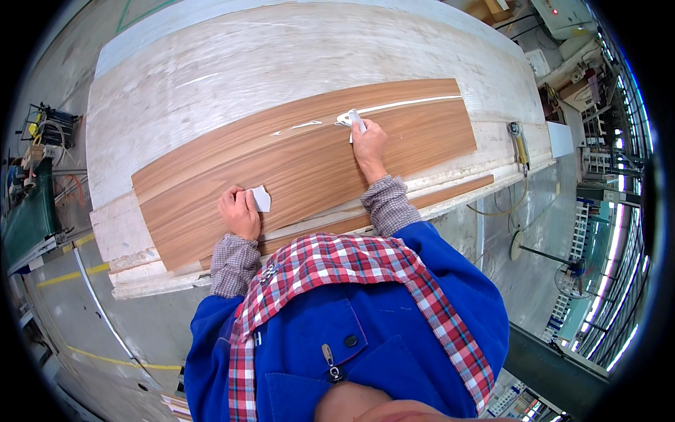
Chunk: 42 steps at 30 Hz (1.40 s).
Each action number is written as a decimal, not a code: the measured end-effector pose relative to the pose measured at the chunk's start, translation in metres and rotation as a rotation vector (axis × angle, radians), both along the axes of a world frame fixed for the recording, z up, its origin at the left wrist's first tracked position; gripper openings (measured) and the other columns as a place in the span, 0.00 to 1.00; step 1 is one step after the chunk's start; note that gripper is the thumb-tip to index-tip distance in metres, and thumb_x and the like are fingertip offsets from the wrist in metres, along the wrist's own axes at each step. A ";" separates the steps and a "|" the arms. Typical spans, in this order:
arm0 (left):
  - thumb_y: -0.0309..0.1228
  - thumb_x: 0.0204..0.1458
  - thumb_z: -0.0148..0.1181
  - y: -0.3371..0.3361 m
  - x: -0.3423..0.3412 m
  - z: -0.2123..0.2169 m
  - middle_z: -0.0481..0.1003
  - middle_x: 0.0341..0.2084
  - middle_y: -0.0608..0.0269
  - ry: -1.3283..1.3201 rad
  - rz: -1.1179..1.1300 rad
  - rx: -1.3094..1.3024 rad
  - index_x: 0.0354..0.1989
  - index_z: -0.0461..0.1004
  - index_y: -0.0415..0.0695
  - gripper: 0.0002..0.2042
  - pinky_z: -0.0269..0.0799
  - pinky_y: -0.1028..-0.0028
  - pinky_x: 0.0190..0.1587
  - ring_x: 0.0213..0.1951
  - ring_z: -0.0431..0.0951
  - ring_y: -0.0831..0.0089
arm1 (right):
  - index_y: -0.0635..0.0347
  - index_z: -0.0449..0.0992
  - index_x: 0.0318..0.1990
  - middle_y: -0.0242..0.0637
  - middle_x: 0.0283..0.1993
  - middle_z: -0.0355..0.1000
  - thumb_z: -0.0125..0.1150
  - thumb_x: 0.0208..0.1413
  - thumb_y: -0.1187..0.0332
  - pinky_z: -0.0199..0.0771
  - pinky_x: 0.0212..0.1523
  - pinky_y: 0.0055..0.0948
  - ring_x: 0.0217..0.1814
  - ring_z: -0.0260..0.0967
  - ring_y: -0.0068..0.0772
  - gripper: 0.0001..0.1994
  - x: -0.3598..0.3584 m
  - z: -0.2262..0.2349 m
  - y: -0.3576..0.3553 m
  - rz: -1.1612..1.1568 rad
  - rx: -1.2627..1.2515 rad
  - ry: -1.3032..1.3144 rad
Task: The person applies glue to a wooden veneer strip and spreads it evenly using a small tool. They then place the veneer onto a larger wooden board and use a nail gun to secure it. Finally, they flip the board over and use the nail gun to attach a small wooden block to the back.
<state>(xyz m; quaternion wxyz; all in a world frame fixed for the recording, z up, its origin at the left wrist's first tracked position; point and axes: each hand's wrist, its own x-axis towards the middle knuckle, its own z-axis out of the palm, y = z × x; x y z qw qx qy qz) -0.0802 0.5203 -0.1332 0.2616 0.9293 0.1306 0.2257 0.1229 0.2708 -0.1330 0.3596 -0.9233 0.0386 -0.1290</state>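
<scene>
From the head camera, a long sheet of brown wood veneer [302, 158] lies lengthwise on a pale, worn workbench [211, 63], with a narrower veneer strip [450, 191] along the bench's near edge. The right hand [369, 144] reaches out to the middle of the sheet, its fingers closed around a small white tool or tape piece [356, 121] pressed down where a thin white line [415, 103] runs along the seam toward the right; just what the white object is cannot be told. The left hand [239, 211] rests flat near the sheet's near edge, thumb and fingers pinching a small white scrap [261, 199] against the wood. The step in hand looks like taping or filling the seam, partway along. The next move likely calls for steady downward pressure and staying on the seam line while the left hand keeps the sheet from sliding. A yellow-handled tool [521, 148] lies at the bench's right end.
</scene>
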 end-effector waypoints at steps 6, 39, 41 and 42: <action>0.30 0.52 0.52 0.000 0.000 0.003 0.69 0.33 0.57 -0.007 -0.003 -0.008 0.27 0.71 0.41 0.06 0.60 0.62 0.41 0.37 0.66 0.59 | 0.64 0.78 0.33 0.49 0.30 0.74 0.60 0.47 0.62 0.71 0.34 0.38 0.32 0.72 0.48 0.13 0.000 -0.001 0.017 0.036 -0.039 -0.017; 0.29 0.50 0.55 -0.002 0.001 0.006 0.69 0.32 0.58 -0.029 0.054 -0.043 0.26 0.70 0.40 0.06 0.60 0.63 0.39 0.36 0.67 0.59 | 0.60 0.75 0.35 0.35 0.33 0.68 0.54 0.44 0.75 0.71 0.36 0.32 0.39 0.65 0.37 0.09 -0.007 0.021 0.097 1.111 -0.331 -0.396; 0.29 0.50 0.55 -0.004 0.000 0.003 0.69 0.32 0.57 -0.033 0.064 -0.044 0.26 0.70 0.40 0.06 0.60 0.63 0.39 0.36 0.67 0.59 | 0.60 0.75 0.34 0.35 0.33 0.68 0.53 0.44 0.75 0.70 0.37 0.32 0.38 0.65 0.36 0.08 -0.010 0.021 0.102 1.125 -0.345 -0.392; 0.28 0.49 0.55 -0.005 0.002 0.002 0.69 0.33 0.57 -0.027 0.064 -0.050 0.26 0.70 0.40 0.05 0.60 0.63 0.39 0.36 0.67 0.59 | 0.60 0.75 0.33 0.35 0.32 0.68 0.53 0.44 0.74 0.70 0.37 0.32 0.38 0.65 0.36 0.08 -0.011 0.022 0.103 1.119 -0.353 -0.383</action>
